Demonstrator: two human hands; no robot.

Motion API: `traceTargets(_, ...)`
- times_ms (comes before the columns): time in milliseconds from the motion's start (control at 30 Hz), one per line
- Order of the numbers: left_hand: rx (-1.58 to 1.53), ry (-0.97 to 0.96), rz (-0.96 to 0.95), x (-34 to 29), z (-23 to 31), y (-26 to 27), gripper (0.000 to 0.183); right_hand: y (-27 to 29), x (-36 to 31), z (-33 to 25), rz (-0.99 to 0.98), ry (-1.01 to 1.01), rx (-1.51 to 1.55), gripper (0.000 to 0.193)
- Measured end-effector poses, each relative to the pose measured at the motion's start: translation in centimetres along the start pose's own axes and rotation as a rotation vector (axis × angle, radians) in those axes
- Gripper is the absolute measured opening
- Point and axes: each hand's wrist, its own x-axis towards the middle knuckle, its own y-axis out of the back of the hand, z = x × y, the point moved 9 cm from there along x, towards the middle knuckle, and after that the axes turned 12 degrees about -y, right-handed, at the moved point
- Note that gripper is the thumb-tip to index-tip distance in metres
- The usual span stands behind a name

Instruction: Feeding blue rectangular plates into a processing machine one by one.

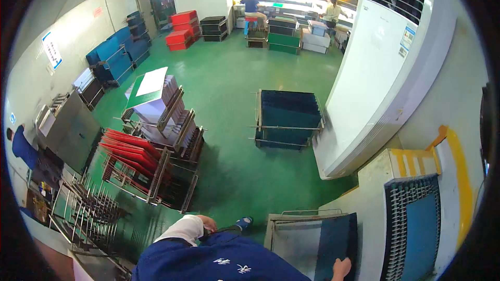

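Low at the right, my right hand (341, 268) has its fingers closed at the edge of a dark blue sheet (333, 237). That sheet lies over a metal-framed rack, beside a greyer sheet (297, 242). My left hand (208, 222), below a white sleeve, is held close to my waist in front of my dark blue top. Its fingers are too small and partly hidden to make out, and I see nothing in it.
Racks with red sheets (133, 151) and pale sheets (164, 106) stand on the left, near an empty-looking pronged rack (94, 208). Ahead is a rack of dark sheets (289, 112). A tall white air conditioner (359, 83) and a roller conveyor (411, 224) line the right. People work farther off.
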Motion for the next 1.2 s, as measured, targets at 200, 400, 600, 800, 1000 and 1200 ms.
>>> traceTargets(200,-0.698,0.156,0.039,-6.5,4.6,-4.7,0.044,0.9,-2.0,-1.4,-0.106,0.006,-0.096,0.045)
traceTargets(400,-0.852,0.267,-0.050,-10.3,7.8,-5.5,0.046,0.3,-3.0,-2.3,-0.132,0.008,-0.135,0.048)
traceTargets(600,-1.034,0.055,-0.086,-5.2,5.7,-3.8,0.053,0.7,-3.4,-2.6,-0.099,-0.019,-0.134,0.051)
traceTargets(800,-0.924,0.069,0.005,-4.7,10.1,-0.1,0.065,0.5,-3.9,-2.8,-0.130,0.006,-0.166,0.047)
traceTargets(1000,-0.776,0.046,-0.028,-2.4,10.6,0.3,0.070,-1.8,-1.3,-1.0,-0.103,0.037,-0.174,0.047)
traceTargets(1200,-0.704,0.044,-0.071,-0.2,10.4,1.4,0.075,-2.1,-1.3,-0.6,-0.115,0.028,-0.101,0.045)
